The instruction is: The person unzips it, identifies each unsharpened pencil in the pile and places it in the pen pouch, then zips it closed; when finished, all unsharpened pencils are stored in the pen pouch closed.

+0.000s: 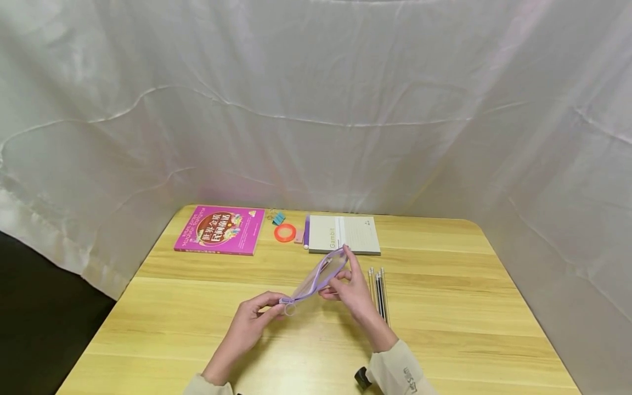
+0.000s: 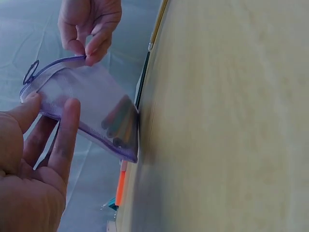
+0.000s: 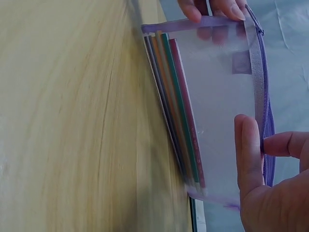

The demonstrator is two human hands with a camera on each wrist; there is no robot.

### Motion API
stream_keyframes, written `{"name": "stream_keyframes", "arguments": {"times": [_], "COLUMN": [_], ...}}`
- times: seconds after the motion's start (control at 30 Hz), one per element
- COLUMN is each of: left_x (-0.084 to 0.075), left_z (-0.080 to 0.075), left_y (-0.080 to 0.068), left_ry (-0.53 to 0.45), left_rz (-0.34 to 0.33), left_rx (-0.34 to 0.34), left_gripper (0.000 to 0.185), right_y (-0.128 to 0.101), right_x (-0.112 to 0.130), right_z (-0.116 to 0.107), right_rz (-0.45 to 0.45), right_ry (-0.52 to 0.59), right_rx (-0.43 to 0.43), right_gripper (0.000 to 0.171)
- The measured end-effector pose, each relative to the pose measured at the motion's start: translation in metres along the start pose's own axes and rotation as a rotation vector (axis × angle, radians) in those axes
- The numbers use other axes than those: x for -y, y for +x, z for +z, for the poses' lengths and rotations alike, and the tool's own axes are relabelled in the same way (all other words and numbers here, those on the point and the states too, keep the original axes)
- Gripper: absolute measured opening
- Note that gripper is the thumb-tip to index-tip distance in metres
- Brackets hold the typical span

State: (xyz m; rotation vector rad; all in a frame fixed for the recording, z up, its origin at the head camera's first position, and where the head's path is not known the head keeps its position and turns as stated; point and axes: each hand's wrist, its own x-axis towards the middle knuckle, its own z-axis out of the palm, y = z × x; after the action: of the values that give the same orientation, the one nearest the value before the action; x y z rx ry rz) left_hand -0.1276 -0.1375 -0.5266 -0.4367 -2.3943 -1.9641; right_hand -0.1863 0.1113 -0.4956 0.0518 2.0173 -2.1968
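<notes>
A see-through mesh pencil pouch [image 1: 312, 278] with purple edging is held up over the table, its zip side towards the person. At its left end, my left hand [image 1: 250, 321] pinches the pouch between thumb and fingers, close to the round zip pull [image 1: 290, 310]. My right hand [image 1: 356, 293] holds the zip edge farther along, one finger stretched to the far corner. Several coloured pencils [image 3: 187, 111] lie side by side in the bottom of the pouch, seen through the mesh in the right wrist view. How far the zip is open is hard to tell.
More pencils [image 1: 379, 285] lie on the wooden table [image 1: 459, 307] beside the right wrist. Along the back are a pink book [image 1: 247, 233], teal binder clips [image 1: 278, 218], an orange tape roll [image 1: 285, 233], a pink eraser [image 1: 299, 237], a purple pen [image 1: 306, 233] and a notepad [image 1: 362, 233].
</notes>
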Motion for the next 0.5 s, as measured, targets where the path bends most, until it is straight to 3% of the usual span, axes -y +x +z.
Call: {"name": "stream_keyframes", "arguments": {"times": [0.13, 0.33, 0.5], "left_x": [-0.001, -0.002, -0.003], "left_z": [0.000, 0.000, 0.001], "left_y": [0.001, 0.004, 0.004], "left_ry": [-0.012, 0.071, 0.103], "left_rz": [-0.003, 0.010, 0.019], "left_rx": [0.006, -0.063, -0.089], "left_gripper": [0.020, 0.013, 0.010], "right_y": [-0.003, -0.009, -0.020], "right_x": [0.002, 0.007, 0.010], "right_z": [-0.002, 0.001, 0.008], "right_rz": [-0.012, -0.050, -0.128], "right_ry": [-0.021, -0.105, -0.150], "right_rx": [-0.001, -0.029, 0.041], "right_gripper": [0.093, 0.083, 0.057]}}
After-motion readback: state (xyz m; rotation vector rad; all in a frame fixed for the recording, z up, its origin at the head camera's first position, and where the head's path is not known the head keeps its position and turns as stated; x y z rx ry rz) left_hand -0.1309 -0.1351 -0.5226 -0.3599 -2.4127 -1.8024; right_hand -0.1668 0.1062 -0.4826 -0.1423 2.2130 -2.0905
